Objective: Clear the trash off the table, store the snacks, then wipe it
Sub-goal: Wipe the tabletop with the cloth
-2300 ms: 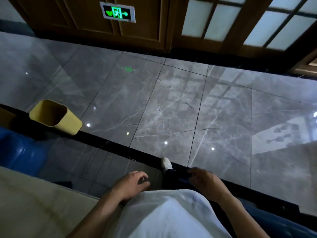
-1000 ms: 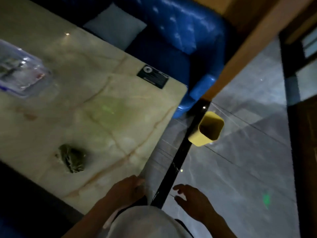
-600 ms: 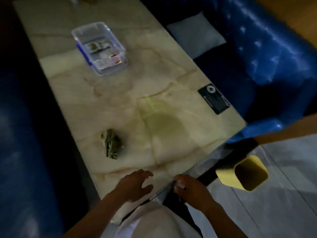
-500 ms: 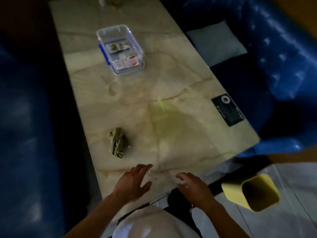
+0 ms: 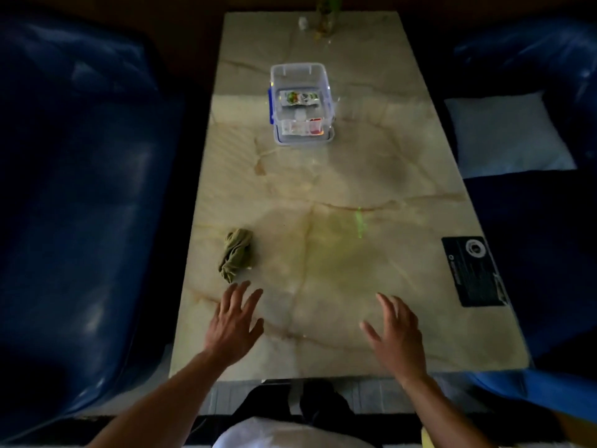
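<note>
A long beige marble table point(image 5: 339, 189) runs away from me. A crumpled olive-green cloth point(image 5: 236, 253) lies near its left edge. Just short of the cloth, my left hand point(image 5: 234, 324) hovers over the near end, fingers spread, holding nothing. My right hand point(image 5: 395, 334) is also open and empty, over the near right part of the table. Farther back stands a clear plastic box point(image 5: 301, 103) with blue latches; snack packets lie inside it.
Blue leather sofas flank the table, left point(image 5: 80, 205) and right point(image 5: 542, 59). A pale cushion point(image 5: 504, 134) sits on the right sofa. A black placard point(image 5: 473, 271) lies at the table's right edge. Small items and a plant point(image 5: 324, 19) stand at the far end.
My view has swung from the floor and yellow bin round to face the table squarely. Both hands have come forward over the near end, fingers spread. The bin is out of sight.
</note>
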Available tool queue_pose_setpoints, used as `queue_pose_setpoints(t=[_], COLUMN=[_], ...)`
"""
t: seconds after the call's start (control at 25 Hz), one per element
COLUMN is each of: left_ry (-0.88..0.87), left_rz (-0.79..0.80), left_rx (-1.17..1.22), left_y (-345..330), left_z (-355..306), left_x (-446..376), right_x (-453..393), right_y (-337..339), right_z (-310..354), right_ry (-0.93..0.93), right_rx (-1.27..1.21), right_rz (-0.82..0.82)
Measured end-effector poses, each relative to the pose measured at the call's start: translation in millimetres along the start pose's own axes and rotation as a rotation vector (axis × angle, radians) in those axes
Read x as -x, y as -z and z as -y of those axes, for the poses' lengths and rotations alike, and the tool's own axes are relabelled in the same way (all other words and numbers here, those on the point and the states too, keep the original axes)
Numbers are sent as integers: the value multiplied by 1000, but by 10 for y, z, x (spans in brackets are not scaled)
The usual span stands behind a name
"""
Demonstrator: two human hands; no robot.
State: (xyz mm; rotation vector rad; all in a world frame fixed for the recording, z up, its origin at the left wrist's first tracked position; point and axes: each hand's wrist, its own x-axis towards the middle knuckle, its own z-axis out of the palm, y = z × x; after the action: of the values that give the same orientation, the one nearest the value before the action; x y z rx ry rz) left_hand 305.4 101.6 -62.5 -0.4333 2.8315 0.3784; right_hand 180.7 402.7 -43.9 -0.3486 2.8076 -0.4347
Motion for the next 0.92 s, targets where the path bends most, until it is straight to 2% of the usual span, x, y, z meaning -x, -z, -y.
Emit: queue_pose_setpoints(t=[0.08, 0.28, 0.4, 0.56, 0.72, 0.92], left_ry=[101, 224, 243, 305, 409, 454], left_rz=[1, -149, -138, -123, -138, -165], left_rx=[13, 25, -28, -47, 65, 124], left_y=[-53, 6, -52, -126, -126, -128], left_z=[-5, -23, 37, 112, 52, -309], left_x=[-99, -633, -823, -916, -1151, -1673], right_x=[-158, -445, -442, -400, -440, -452], right_y=[-46, -270, -441, -607, -673, -638], right_z=[-245, -661, -764, -884, -900, -883], right_ry=[-38, -227, -198, -199, -193, -202], right_rx=[64, 156, 191, 250, 248, 198], right_rz=[-35, -36, -154, -231, -312, -311])
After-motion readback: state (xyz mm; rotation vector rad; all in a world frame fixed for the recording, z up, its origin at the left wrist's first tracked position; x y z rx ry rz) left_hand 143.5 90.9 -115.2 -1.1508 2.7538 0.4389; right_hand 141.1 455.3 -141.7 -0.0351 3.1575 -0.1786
